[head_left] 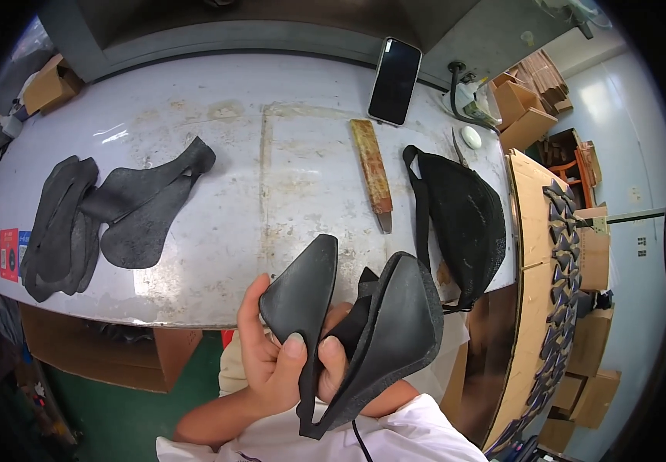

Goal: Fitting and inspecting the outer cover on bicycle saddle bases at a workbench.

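Both of my hands hold a black, leather-like shoe upper (406, 323) in front of me, beyond the table's near edge. My left hand (275, 369) pinches its narrower left flap (302, 285), with the thumb on the outer face and the fingers behind. Between the two halves, my right hand (333, 358) shows its thumb pressed on the piece; the rest of that hand is mostly hidden behind it. Farther left on the table lie a pile of similar black pieces (60, 231) and a loose folded black piece (140, 215) overlapping the pile.
A knife with a worn, wrapped handle (371, 169) lies on the white table (217, 185). Near it are a phone (394, 81), a black strapped pouch (468, 223) and a white oval object (471, 137). Cardboard (533, 246) at right bears rows of small black pieces.
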Motion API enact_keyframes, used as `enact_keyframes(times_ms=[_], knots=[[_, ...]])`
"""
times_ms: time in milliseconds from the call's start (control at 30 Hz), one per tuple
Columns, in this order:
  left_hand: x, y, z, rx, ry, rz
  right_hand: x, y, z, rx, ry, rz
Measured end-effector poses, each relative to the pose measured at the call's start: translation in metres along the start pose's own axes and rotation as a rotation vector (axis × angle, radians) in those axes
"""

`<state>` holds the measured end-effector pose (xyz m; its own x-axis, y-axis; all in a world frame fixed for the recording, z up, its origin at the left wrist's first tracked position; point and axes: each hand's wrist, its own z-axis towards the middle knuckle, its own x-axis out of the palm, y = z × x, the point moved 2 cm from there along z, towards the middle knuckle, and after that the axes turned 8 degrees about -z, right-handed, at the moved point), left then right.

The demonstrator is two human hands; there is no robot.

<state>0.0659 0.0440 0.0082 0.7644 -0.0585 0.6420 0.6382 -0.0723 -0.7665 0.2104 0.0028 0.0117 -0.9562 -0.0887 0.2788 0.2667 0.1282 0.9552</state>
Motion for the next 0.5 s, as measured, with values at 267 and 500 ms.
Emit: enact_keyframes(times_ms=[267, 500], knots=[[-0.008, 0.0, -0.003, 0.148, 0.152, -0.012, -0.007, 0.018, -0.021, 0.072, -0.057, 0.215], [-0.036, -0.047, 0.01, -0.241, 0.39, 0.057, -0.031, 0.01, 0.053, -0.16, 0.189, -0.058]])
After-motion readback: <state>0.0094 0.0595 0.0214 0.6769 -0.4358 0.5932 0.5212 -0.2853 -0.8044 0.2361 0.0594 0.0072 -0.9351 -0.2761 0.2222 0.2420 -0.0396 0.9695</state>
